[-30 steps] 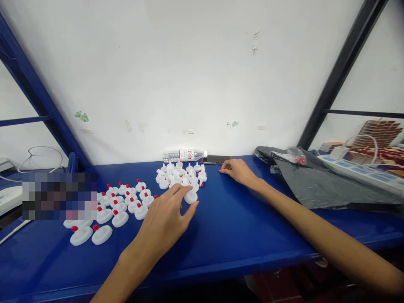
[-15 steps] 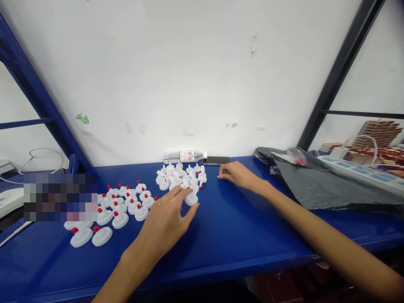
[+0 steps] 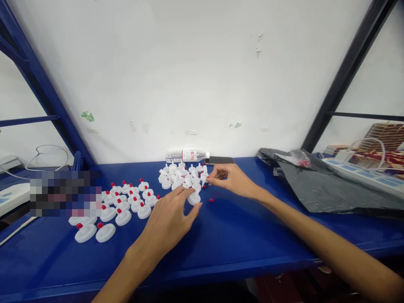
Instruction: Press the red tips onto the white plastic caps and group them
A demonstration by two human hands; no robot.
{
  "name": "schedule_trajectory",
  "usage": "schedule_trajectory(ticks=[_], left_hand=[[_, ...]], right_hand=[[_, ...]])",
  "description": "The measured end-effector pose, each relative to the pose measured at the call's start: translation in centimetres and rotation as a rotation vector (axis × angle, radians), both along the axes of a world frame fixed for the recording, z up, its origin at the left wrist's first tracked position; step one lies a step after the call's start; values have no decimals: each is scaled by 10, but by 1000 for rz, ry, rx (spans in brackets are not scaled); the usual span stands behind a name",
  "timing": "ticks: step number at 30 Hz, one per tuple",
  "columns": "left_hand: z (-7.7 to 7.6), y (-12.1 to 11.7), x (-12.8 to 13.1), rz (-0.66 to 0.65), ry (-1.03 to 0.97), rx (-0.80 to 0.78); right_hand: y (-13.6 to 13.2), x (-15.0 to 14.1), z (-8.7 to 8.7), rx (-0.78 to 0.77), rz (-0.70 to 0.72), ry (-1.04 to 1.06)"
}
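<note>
Pile of pcs (image 3: 172, 168), btl (image 3: 190, 156) behind

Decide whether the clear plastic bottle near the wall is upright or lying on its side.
Lying on its side: the bottle stretches sideways along the foot of the wall, with its white cap at the right end.

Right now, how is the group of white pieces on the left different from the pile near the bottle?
The left group wears red caps; the pile shows mostly bare white nozzles. The left group stands spread out; the pile is bunched together. Both have white, round-based pieces on the blue table.
</note>
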State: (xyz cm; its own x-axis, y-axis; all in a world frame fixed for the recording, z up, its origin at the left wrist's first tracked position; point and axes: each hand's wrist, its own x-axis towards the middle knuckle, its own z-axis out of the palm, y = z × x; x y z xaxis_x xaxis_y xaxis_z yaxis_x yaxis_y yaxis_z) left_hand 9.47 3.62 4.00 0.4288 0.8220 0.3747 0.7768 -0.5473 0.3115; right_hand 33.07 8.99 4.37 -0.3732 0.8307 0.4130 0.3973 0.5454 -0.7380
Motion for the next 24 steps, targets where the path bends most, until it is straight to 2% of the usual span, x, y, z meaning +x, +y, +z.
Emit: schedule_trajectory(ticks=[5,8,17,24], left_hand=[[0,-1,-1,2,6,-5],[0,-1,0,-2,5,-16],[-1,0,-1,-8,11,-37],[-2,0,-1,-53,-25,27]], right_hand=[[-7,-12,0,-165,106,183],[-11,-18,0,-225,155,204],[-17,-25,-1,-287,160,285],[-23,-30,-4,-287,177,277]])
